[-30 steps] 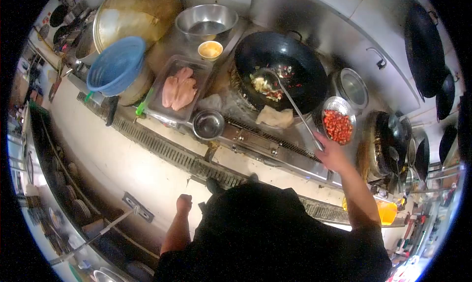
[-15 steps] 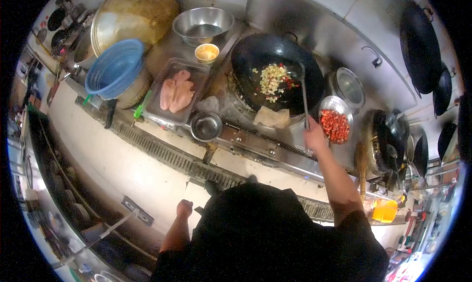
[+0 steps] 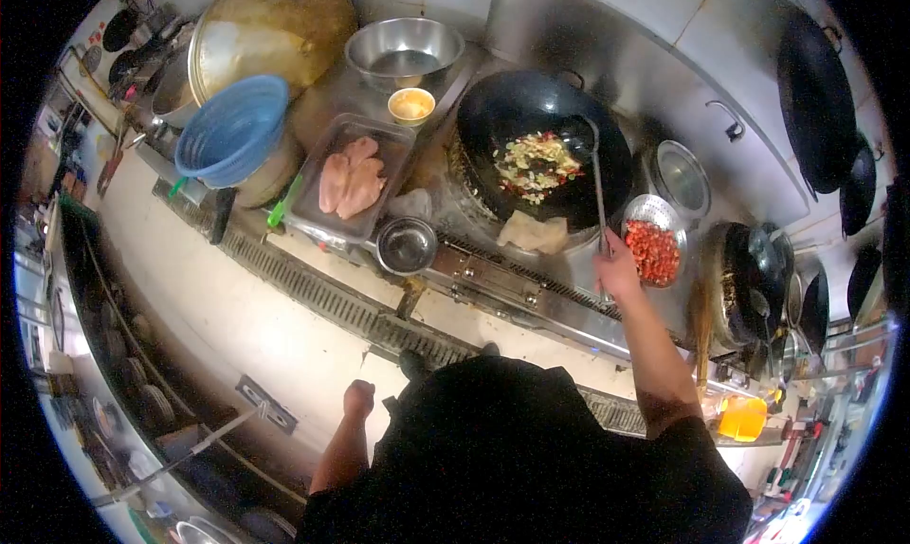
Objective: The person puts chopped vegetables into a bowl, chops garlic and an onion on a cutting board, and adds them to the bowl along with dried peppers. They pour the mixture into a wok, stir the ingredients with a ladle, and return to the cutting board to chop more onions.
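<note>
My right hand (image 3: 618, 267) grips a long metal cooking ladle (image 3: 598, 179) by its handle. The far end of the ladle reaches into a large black wok (image 3: 493, 103), where its head is hard to make out. In the wok lie chopped pale pieces (image 3: 536, 165) mixed with red bits. Just right of my hand, a perforated strainer (image 3: 648, 206) holds red chopped pieces (image 3: 652, 252). My left hand (image 3: 358, 399) hangs low at my side, closed in a fist, with nothing visible in it. A folded cloth (image 3: 533, 232) lies at the wok's near edge.
Left of the wok stand a clear tray (image 3: 305, 195) of raw pale meat (image 3: 351, 179), a small dark pot (image 3: 407, 245), a bowl with yellowish contents (image 3: 411, 106) and a steel basin (image 3: 405, 46). A blue basket (image 3: 232, 132) sits farther left. Another wok (image 3: 730, 274) stands at right.
The pale pieces in the wok are spread wider and mixed more with the red bits. My right hand and the ladle have shifted slightly. The whole view has moved a little.
</note>
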Tool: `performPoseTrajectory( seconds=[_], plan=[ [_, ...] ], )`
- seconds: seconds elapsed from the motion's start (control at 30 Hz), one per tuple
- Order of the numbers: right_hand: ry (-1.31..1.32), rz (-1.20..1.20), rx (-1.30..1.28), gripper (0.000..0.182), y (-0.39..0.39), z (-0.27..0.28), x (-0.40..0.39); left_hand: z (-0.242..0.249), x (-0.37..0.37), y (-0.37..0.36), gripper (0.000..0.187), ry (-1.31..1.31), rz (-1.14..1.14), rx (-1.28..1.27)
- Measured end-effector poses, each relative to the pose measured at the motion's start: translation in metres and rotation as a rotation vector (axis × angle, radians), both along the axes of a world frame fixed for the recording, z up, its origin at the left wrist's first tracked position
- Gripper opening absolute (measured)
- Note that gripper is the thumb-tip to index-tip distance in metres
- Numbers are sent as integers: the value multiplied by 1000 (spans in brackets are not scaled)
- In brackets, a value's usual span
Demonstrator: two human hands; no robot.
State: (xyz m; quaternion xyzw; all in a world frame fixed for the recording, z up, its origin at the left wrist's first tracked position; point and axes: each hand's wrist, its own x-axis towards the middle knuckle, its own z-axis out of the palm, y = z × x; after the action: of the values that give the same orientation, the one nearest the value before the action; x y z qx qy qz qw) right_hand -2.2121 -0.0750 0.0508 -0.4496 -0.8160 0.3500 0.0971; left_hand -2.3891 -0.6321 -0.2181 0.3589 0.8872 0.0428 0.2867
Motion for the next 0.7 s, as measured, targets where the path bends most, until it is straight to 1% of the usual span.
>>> performPoseTrajectory(
  seconds=[0.07,0.1,0.17,0.2,0.23,0.27,0.3,0.33,0.37,0.4,0.43,0.47,0.53,0.57,0.6,0.63,0.67,0.7],
  plan=[
    [11,-20,168,64,-1,-4,-4,-3,6,-7,27,-79,31,-47],
    [10,-27,163,64,3,-7,-8,-11,10,-13,27,-79,24,-53],
    [50,61,74,61,13,-10,-21,-70,21,-40,28,-150,182,-19],
    [24,-3,-174,61,6,9,-28,-83,23,-48,32,-152,210,32],
    [23,-1,-174,61,5,12,-22,-63,19,-38,32,-153,213,33],
    [-24,190,30,61,5,12,-12,-25,14,-19,33,-176,319,5],
    [-71,382,234,62,1,13,-4,3,12,-7,35,-200,427,-23],
    [-75,388,234,62,-14,32,2,-27,10,-21,35,-141,383,111],
    [-112,306,-24,61,-36,62,7,-22,9,-20,35,-130,446,222],
    [-151,216,-283,61,-47,78,9,-45,5,-27,34,-100,379,170],
    [-157,217,-286,61,-42,74,12,-67,1,-34,34,-70,308,119],
    [-137,210,-256,62,-30,66,17,-58,2,-32,34,-73,307,116],
    [-115,201,-222,64,-11,44,31,-39,1,-21,34,-8,155,32],
    [-103,179,-90,64,-1,28,36,-30,2,-16,34,-7,157,36],
    [-93,162,40,63,4,20,38,-22,5,-11,34,-44,265,95],
    [-95,171,42,63,0,25,37,-19,9,-10,34,-82,375,152],
    [-77,75,5,63,-9,36,34,-26,12,-12,34,-83,381,151],
    [-60,-29,-34,63,-16,42,35,-32,16,-16,33,-102,327,95]
  ],
)
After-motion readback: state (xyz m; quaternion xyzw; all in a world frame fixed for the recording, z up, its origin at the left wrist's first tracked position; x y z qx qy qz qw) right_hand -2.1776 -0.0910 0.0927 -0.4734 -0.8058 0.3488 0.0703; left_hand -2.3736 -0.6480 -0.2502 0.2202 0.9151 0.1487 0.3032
